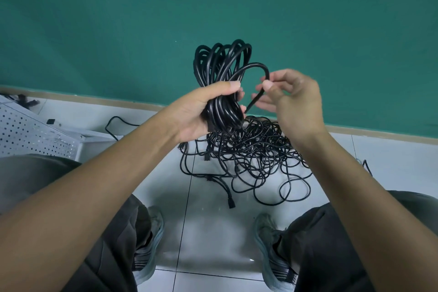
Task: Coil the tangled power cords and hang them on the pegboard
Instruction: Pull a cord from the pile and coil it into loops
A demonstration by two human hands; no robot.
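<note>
My left hand (201, 111) grips a coil of black power cord (220, 61) around its lower part, with the loops standing up above my fist. To its right, my right hand (294, 99) pinches the loose end of that cord (257, 67), which arches over from the coil. A tangled heap of black cords (248, 156) lies on the white tiled floor just below both hands, with several plugs showing at its near edge. The white pegboard (30, 135) lies low at the left edge.
A green wall (213, 7) with a beige skirting strip rises behind the heap. My two feet in grey shoes (151, 242) stand on the tiles on either side of a bare patch. One more black cord (118, 123) loops beside the pegboard.
</note>
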